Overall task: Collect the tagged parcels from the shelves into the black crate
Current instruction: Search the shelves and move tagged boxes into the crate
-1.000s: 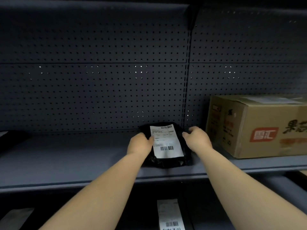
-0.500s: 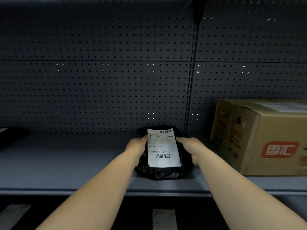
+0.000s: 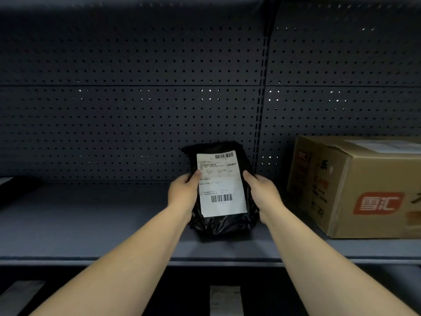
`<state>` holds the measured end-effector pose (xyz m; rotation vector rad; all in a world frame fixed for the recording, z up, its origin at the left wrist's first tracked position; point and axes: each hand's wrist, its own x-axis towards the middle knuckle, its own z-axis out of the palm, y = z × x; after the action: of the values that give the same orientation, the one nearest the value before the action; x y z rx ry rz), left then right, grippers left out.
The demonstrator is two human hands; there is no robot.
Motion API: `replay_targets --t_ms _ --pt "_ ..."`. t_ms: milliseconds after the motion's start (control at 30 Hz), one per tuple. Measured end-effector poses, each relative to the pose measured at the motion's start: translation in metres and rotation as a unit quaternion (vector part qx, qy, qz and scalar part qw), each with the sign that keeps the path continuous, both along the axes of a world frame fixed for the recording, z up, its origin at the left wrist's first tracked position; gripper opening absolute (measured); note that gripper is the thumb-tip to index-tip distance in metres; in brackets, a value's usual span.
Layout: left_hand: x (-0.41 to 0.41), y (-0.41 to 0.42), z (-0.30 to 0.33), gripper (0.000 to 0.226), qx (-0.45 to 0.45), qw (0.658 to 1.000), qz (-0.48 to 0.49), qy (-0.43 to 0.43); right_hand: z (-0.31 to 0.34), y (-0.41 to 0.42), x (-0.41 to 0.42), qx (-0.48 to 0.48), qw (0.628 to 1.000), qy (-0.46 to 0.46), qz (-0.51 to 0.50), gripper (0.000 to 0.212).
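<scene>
A black plastic parcel (image 3: 221, 225) with a white barcode label on its face stands tilted upright near the middle of the grey shelf (image 3: 91, 224). My left hand (image 3: 183, 193) grips its left side, thumb on the label. My right hand (image 3: 264, 193) clasps its right side. The parcel's lower edge is at the shelf surface; I cannot tell if it still touches. The black crate is not in view.
A brown cardboard box (image 3: 355, 188) with a red logo sits on the shelf close to the right. A dark item (image 3: 13, 190) lies at the far left. Perforated panels back the shelf. Below, white labels (image 3: 225, 299) of other parcels show on the lower shelf.
Both hands closed on the parcel's sides and tipped it from lying flat to nearly upright, drawing it toward the shelf's front. The view shifted slightly left.
</scene>
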<state>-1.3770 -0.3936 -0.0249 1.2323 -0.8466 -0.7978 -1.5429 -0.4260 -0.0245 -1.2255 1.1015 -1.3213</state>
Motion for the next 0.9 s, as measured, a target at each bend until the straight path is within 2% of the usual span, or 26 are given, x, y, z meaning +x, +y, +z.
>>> replay_targets --t_ms 267,500,734,900 --pt "0.011 0.015 0.004 0.013 -0.085 0.996 -0.007 0.006 0.006 0.020 0.013 -0.099 0.994 -0.053 -0.012 0.019" --pt "0.017 0.021 0.004 0.013 -0.111 0.994 -0.009 -0.007 -0.005 0.026 0.021 -0.115 0.990 -0.076 -0.036 0.015" --pt "0.020 0.016 0.003 0.014 -0.091 0.996 -0.020 -0.011 -0.002 0.026 0.019 -0.111 0.990 -0.067 -0.047 0.016" --pt "0.020 0.007 0.001 0.012 -0.020 1.000 -0.016 -0.007 -0.001 0.018 0.014 -0.046 0.997 -0.036 -0.047 0.011"
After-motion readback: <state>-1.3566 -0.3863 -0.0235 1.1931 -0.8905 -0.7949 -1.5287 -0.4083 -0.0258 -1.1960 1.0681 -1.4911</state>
